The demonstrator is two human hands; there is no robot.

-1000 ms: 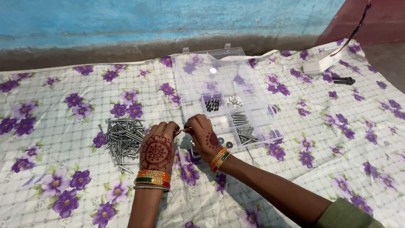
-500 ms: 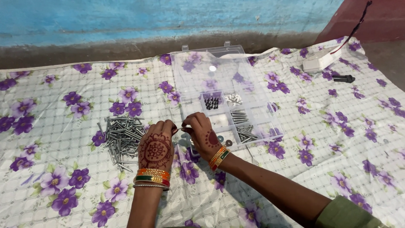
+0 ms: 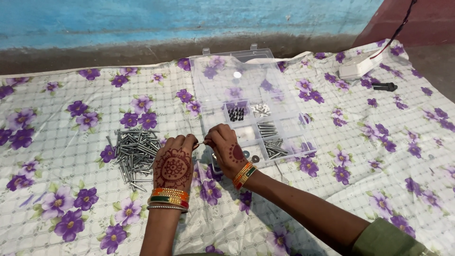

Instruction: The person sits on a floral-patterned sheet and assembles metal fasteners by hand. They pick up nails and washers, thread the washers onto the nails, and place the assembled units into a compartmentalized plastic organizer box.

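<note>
Screw pile lies on the sheet left of both hands, compartment box just behind them, white device far right behind.

Both hennaed hands, left hand and right hand, pinch one thin metal screw between fingertips. They hover over the purple-flowered cloth, between the loose pile of steel screws and the clear plastic compartment box.

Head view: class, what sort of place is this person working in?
Probably a home floor used as a workspace. A floral sheet is spread at the foot of a blue painted wall, with a pile of screws and a clear compartment box on it.
</note>
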